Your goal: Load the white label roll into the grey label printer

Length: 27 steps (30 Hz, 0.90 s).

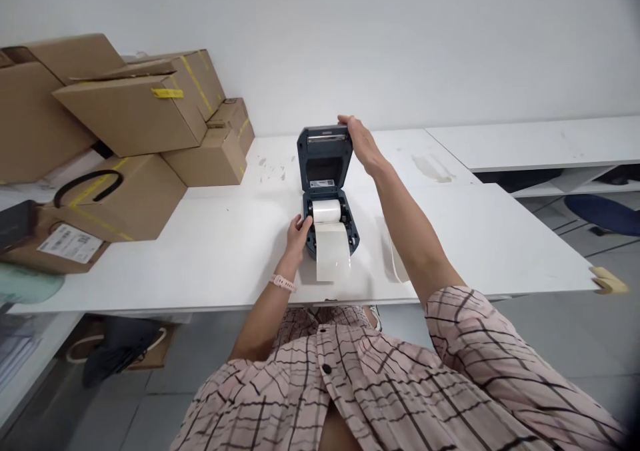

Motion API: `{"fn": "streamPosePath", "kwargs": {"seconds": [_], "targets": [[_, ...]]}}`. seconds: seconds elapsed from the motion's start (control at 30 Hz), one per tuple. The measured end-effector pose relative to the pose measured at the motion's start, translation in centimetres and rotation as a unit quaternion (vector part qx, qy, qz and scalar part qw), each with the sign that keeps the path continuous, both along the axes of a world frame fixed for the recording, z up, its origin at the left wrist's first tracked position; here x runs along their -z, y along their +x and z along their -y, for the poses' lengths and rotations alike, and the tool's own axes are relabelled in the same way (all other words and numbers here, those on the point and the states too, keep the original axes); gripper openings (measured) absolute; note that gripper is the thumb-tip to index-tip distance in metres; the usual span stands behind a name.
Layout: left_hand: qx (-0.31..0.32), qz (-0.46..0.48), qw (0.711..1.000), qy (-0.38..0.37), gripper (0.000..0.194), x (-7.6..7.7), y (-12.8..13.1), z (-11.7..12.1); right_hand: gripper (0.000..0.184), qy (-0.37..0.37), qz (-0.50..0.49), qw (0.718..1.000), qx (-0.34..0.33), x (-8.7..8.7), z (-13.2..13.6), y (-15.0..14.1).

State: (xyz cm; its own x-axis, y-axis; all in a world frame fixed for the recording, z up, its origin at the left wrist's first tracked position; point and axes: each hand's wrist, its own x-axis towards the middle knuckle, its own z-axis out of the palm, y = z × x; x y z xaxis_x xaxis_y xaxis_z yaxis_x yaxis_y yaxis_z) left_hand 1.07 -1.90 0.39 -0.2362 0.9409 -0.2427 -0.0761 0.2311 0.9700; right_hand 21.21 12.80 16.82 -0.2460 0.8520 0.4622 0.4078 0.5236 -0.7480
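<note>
Two hands work the open printer [355,228] on the table [250,264]: right hand [364,146] spread against the raised lid [326,158], left hand [299,232] loosely curled at the base; keep the strip [333,254] straight.

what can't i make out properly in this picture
All in the head view:
- label printer: its lid's outer face, turned away
- sticker inside the lid: print too small
- shipping label on a carton: text blurred
- pale sheet: partly hidden by the right forearm
- blue seat: cut off by the right edge
</note>
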Motion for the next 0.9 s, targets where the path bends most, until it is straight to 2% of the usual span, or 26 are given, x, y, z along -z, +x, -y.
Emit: {"fn": "streamPosePath", "kwargs": {"seconds": [0.1,0.27,0.37,0.5,0.57,0.63,0.7,0.8,0.9], "targets": [[0.0,0.001,1.0,-0.022,0.086,0.4,0.7,2.2,0.087,0.038,-0.023,0.999,0.013,1.5,5.6,0.3],[0.038,0.027,0.999,0.018,0.094,-0.2,2.1,5.0,0.068,0.025,-0.056,0.998,0.032,5.0,13.6,0.2],[0.042,0.046,0.998,0.016,0.102,-0.4,2.1,6.7,0.051,0.009,-0.065,0.998,0.026,7.4,16.3,0.4],[0.05,0.063,0.996,0.037,0.109,-0.2,1.2,9.0,0.033,-0.053,-0.08,0.994,0.049,11.2,17.9,0.4],[0.04,0.05,0.997,0.039,0.106,-0.6,0.8,9.2,0.047,-0.095,-0.142,0.983,0.065,13.1,18.0,0.0],[0.034,0.034,0.998,0.032,0.104,-1.3,0.7,8.6,0.077,-0.159,-0.205,0.963,0.072,14.7,17.8,-0.4],[0.031,0.026,0.999,0.021,0.105,-1.9,0.9,7.5,0.097,-0.238,-0.243,0.939,0.055,15.6,17.6,-0.6],[0.055,0.041,0.997,0.02,0.1,-2.4,1.3,6.1,0.106,-0.314,-0.272,0.909,0.018,16.1,17.5,-0.6],[0.074,0.048,0.995,0.041,0.089,-2.1,1.6,5.9,0.106,-0.318,-0.284,0.904,0.028,16.2,17.7,-0.3]]}}
